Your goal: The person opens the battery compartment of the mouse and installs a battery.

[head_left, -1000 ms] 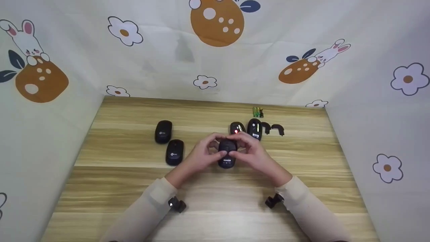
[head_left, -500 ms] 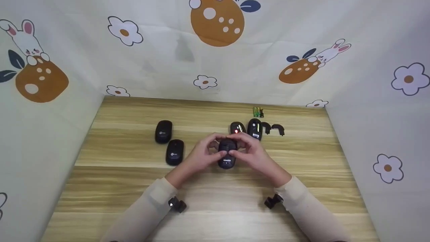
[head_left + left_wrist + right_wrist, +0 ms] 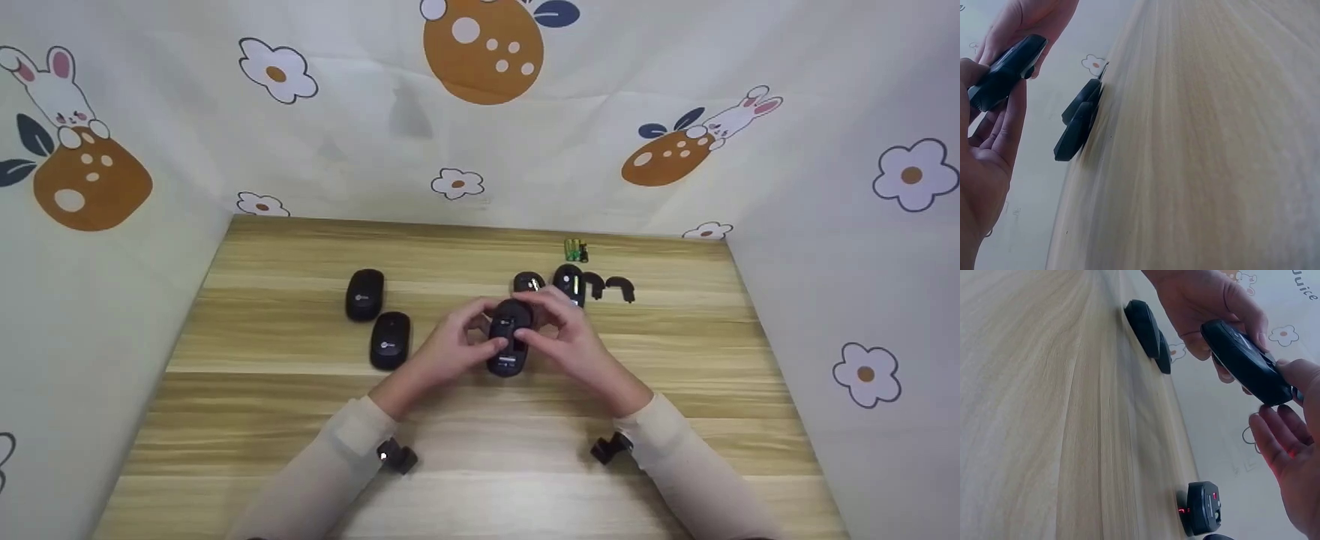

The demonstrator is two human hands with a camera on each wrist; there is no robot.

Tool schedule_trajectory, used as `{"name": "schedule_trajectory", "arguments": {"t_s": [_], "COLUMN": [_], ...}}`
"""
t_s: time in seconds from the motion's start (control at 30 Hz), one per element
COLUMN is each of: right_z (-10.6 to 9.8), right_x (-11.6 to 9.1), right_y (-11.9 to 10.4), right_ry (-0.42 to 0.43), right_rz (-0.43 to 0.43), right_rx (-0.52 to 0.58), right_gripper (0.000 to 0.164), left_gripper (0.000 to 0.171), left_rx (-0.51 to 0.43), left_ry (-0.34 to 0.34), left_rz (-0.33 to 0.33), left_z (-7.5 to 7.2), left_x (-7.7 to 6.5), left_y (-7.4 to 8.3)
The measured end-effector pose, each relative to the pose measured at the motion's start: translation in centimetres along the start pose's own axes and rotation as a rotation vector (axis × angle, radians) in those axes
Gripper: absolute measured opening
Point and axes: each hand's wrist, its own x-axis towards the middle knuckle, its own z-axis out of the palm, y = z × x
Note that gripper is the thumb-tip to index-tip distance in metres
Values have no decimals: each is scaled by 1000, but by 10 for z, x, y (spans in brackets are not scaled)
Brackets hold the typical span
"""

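A black computer mouse (image 3: pixel 507 365) is held underside up between both hands, its label facing the head camera. My left hand (image 3: pixel 455 341) grips its left side, thumb on the underside and fingers beneath. My right hand (image 3: pixel 564 330) pinches the far right part, its thumb on the underside and index finger at the far end. A dark curved battery cover (image 3: pixel 514 308) lies across the far end, with a recess showing below it. In the left wrist view the mouse (image 3: pixel 1008 73) is clear of the table; the right wrist view shows the right thumb against the mouse (image 3: pixel 1247 363).
Two black mice (image 3: pixel 365 295) stand upright at the left. Beyond the right hand lie two overturned mice, one (image 3: pixel 529 282) partly hidden and one with an open battery bay (image 3: pixel 570 280). Two curved covers (image 3: pixel 620 288) and small batteries (image 3: pixel 575 250) lie at the back right.
My right hand has shifted slightly upward, and the cover has moved toward the mouse's far end, baring a recess. The left hand stays in place.
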Motion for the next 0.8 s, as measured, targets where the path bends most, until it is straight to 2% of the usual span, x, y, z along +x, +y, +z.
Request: {"name": "schedule_trajectory", "arguments": {"t_s": [0.13, 0.37, 0.53, 0.7, 0.8], "right_z": [-1, -3, -4, -8, -12], "right_x": [0, -1, -1, -1, -1], "right_y": [1, -2, -1, 2, 4], "right_ry": [41, 99, 140, 188, 199], "right_rz": [-26, 43, 103, 123, 126], "right_rx": [-21, 32, 128, 247, 256], "right_gripper": [50, 49, 49, 49, 48], "left_gripper": [49, 48, 46, 46, 46], "left_rx": [0, 38, 45, 56, 63], "left_ry": [-20, -38, -45, -57, -61], "left_rz": [2, -17, 0, 14, 10], "left_z": [1, 2, 2, 2, 2], "left_x": [0, 0, 1, 2, 2], "left_y": [1, 1, 0, 0, 0]}}
